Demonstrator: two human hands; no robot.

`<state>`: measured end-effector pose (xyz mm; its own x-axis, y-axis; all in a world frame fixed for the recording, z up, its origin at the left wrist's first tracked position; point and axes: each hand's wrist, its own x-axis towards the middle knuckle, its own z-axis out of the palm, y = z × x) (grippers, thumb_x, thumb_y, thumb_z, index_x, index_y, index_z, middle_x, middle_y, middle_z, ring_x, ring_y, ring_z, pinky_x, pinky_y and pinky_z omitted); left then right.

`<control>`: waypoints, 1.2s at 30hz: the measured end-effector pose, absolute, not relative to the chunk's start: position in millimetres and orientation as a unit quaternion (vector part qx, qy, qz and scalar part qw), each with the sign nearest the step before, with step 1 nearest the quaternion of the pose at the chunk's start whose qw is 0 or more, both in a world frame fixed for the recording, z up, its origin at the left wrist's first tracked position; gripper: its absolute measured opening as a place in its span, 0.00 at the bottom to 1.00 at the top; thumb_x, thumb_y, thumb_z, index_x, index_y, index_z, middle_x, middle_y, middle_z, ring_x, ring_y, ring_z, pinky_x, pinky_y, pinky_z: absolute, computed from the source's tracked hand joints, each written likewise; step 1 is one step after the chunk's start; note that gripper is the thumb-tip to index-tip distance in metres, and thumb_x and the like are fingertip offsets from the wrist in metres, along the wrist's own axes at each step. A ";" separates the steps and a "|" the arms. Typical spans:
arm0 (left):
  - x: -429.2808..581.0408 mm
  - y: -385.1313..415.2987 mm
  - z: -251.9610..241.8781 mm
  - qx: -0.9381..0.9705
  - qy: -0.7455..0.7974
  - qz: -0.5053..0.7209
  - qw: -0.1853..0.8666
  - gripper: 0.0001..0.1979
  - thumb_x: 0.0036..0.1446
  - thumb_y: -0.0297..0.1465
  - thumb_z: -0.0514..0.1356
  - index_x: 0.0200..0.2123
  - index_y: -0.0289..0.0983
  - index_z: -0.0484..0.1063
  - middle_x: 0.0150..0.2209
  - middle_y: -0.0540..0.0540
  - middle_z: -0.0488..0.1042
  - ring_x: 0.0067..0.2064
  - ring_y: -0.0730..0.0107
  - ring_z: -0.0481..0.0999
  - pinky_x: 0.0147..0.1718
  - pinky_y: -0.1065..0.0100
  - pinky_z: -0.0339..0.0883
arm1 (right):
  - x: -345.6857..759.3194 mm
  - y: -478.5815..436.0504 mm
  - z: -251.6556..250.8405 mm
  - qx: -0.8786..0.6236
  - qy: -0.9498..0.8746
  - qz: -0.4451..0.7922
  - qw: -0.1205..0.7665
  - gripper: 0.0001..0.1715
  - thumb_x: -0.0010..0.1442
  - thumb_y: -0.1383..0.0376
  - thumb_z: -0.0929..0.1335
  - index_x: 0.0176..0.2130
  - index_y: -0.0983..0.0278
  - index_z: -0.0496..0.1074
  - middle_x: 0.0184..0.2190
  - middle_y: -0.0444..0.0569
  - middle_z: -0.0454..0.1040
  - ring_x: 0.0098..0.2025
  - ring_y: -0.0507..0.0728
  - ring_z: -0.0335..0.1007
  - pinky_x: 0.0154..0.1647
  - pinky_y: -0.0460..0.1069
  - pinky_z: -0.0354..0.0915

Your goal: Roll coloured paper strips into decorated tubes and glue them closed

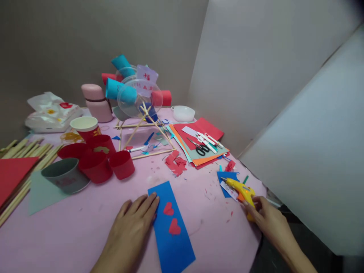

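Note:
A blue paper strip (173, 242) lies flat near the front of the pink table, with two red paper hearts (174, 226) on its face. My left hand (133, 220) rests with its fingers stretched over the strip's left edge. At the table's right side, my right hand (263, 214) is wrapped around the handle of a yellow glue gun (240, 187). The gun's nozzle points left, over a blue paper scrap (225, 177) and a small white piece with red writing (229, 190).
Red paper rings (122, 165) and a grey one (66, 175) stand at the left, near wooden sticks (17, 203). Behind stands a stick frame (146, 110) carrying coloured cups. Scissors (202, 150) and pens lie on stacked paper (196, 161). A wall borders the right.

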<state>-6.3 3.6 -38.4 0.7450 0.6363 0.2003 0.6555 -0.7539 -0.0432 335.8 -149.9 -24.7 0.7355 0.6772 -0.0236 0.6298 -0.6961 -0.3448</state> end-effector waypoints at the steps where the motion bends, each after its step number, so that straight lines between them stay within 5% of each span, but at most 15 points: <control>1: -5.8 1.9 -35.1 -0.931 -0.352 -0.081 0.054 0.23 0.56 0.22 0.49 0.54 0.38 0.67 0.54 0.39 0.71 0.51 0.52 0.72 0.45 0.51 0.61 | 337.4 -148.3 -27.9 -0.919 -0.349 0.081 0.162 0.29 0.52 0.46 0.62 0.41 0.67 0.69 0.33 0.59 0.78 0.35 0.69 0.74 0.32 0.55 0.64; 5: -5.0 -3.0 -27.4 -0.933 -0.353 -0.056 0.044 0.27 0.52 0.17 0.48 0.56 0.35 0.64 0.56 0.39 0.68 0.53 0.52 0.70 0.47 0.52 0.61 | 344.6 -141.3 -35.8 -0.919 -0.336 0.093 0.186 0.29 0.48 0.49 0.63 0.39 0.70 0.71 0.34 0.62 0.78 0.38 0.71 0.73 0.34 0.56 0.64; 11: -3.6 -5.5 -27.7 -0.925 -0.375 -0.039 0.044 0.28 0.53 0.17 0.47 0.57 0.37 0.64 0.57 0.41 0.67 0.54 0.52 0.69 0.47 0.50 0.60 | 341.4 -151.9 -37.5 -0.890 -0.332 0.119 0.291 0.20 0.49 0.53 0.64 0.33 0.65 0.69 0.26 0.50 0.75 0.27 0.61 0.72 0.28 0.51 0.66; 15: -0.1 -5.3 -25.3 -0.920 -0.392 -0.011 0.007 0.28 0.54 0.17 0.47 0.58 0.38 0.62 0.59 0.43 0.63 0.57 0.53 0.66 0.50 0.51 0.60 | 326.3 -159.6 -33.9 -0.805 -0.244 0.143 0.522 0.22 0.46 0.56 0.69 0.39 0.64 0.64 0.29 0.46 0.73 0.28 0.56 0.70 0.27 0.48 0.67; 18: 2.0 -5.8 -21.6 -0.910 -0.414 0.007 -0.023 0.28 0.54 0.17 0.47 0.58 0.40 0.61 0.60 0.44 0.62 0.57 0.55 0.65 0.51 0.52 0.60 | 310.1 -156.1 -19.6 -0.702 -0.211 0.292 0.614 0.21 0.42 0.58 0.73 0.34 0.64 0.67 0.21 0.43 0.72 0.24 0.53 0.67 0.24 0.45 0.65; 21: 2.3 -7.1 -20.6 -0.906 -0.422 0.004 -0.028 0.29 0.53 0.15 0.46 0.57 0.41 0.63 0.59 0.43 0.64 0.57 0.55 0.67 0.51 0.52 0.61 | 284.0 -142.1 0.8 -0.644 -0.239 0.454 0.568 0.18 0.47 0.55 0.73 0.33 0.65 0.72 0.18 0.44 0.72 0.21 0.52 0.64 0.20 0.43 0.61; 25: -1.6 -7.9 -28.1 -0.912 -0.409 -0.039 -0.008 0.30 0.51 0.14 0.46 0.55 0.40 0.66 0.56 0.42 0.69 0.54 0.56 0.70 0.48 0.54 0.64 | 240.9 -110.5 16.6 -0.555 -0.295 0.560 0.540 0.18 0.46 0.55 0.74 0.36 0.62 0.75 0.30 0.47 0.76 0.28 0.53 0.71 0.28 0.45 0.65; 28: -7.8 -7.3 -37.7 -0.919 -0.384 -0.090 0.027 0.30 0.49 0.15 0.49 0.54 0.40 0.67 0.53 0.42 0.72 0.51 0.57 0.73 0.46 0.58 0.64 | 215.3 -82.9 15.2 -0.502 -0.370 0.620 0.476 0.19 0.46 0.53 0.73 0.33 0.64 0.75 0.25 0.46 0.73 0.26 0.52 0.69 0.28 0.44 0.63; 36: -14.2 -6.8 -57.8 -0.919 -0.325 -0.186 0.127 0.16 0.57 0.28 0.52 0.46 0.37 0.72 0.46 0.46 0.78 0.44 0.63 0.75 0.42 0.66 0.63 | 184.5 -42.5 -11.3 -0.581 -0.445 0.553 0.398 0.27 0.52 0.45 0.67 0.34 0.66 0.75 0.29 0.51 0.76 0.33 0.58 0.71 0.37 0.51 0.66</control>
<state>-14.2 -6.8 -57.8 0.7203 0.5494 0.4234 0.6436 -0.7570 -0.1127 184.5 -42.5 -11.3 -0.0085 0.9575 -0.2882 0.0772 -0.2868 -0.9549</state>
